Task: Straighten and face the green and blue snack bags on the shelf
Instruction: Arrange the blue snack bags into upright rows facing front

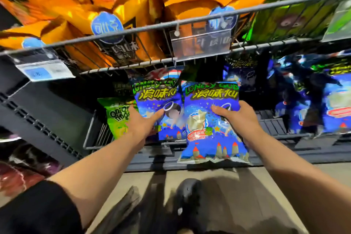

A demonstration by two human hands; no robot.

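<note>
Two blue snack bags with green lettering face me at the lower shelf. My left hand (pixel 141 122) grips the left blue bag (pixel 157 100) by its lower left side, thumb across the front. My right hand (pixel 238 118) grips the right blue bag (pixel 204 119) at its right edge, thumb on the front; this bag hangs out past the shelf's front edge. A green snack bag (pixel 117 118) stands upright just left of my left hand, partly hidden behind it.
More blue bags (pixel 334 99) fill the lower shelf to the right. A wire shelf rail (pixel 133 31) with clear price holders crosses above, carrying orange bags (pixel 79 13) and green bags (pixel 296 15). A wire divider (pixel 91 131) stands left of the green bag. Floor lies below.
</note>
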